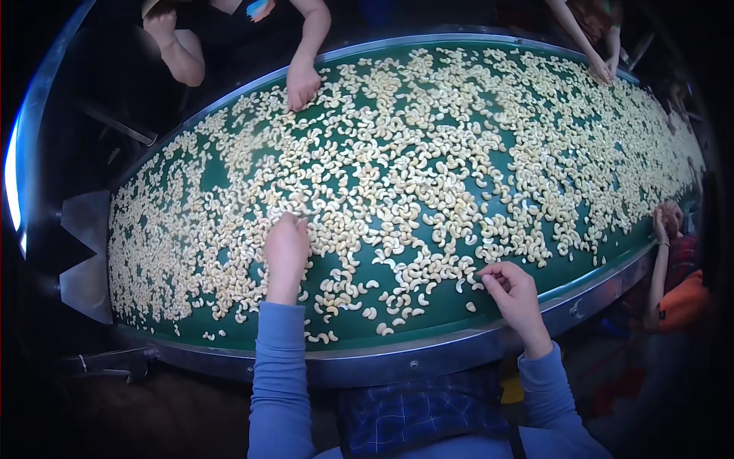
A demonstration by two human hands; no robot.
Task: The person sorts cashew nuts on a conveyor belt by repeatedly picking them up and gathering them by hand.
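Many pale, curved cashews [459, 200] lie spread over a green belt [428, 317]. My left hand [287, 251] reaches in among the cashews left of the middle, back of the hand up. Its fingers are drawn together and point down; the tips are partly hidden, so what they hold, if anything, cannot be made out. Near the belt's front edge, my right hand [511, 294] has its fingers curled, with the thumb and index fingertips brought close together beside a few cashews. Whether a nut sits between those tips is too small to tell.
A metal rim [367, 359] runs along the belt's near side. Metal plates [86, 256] stand at its left end. Across the belt, one co-worker's hand [303, 84] touches the nuts, and another person's hands [604, 70] work farther right. A person in orange [680, 300] sits at right.
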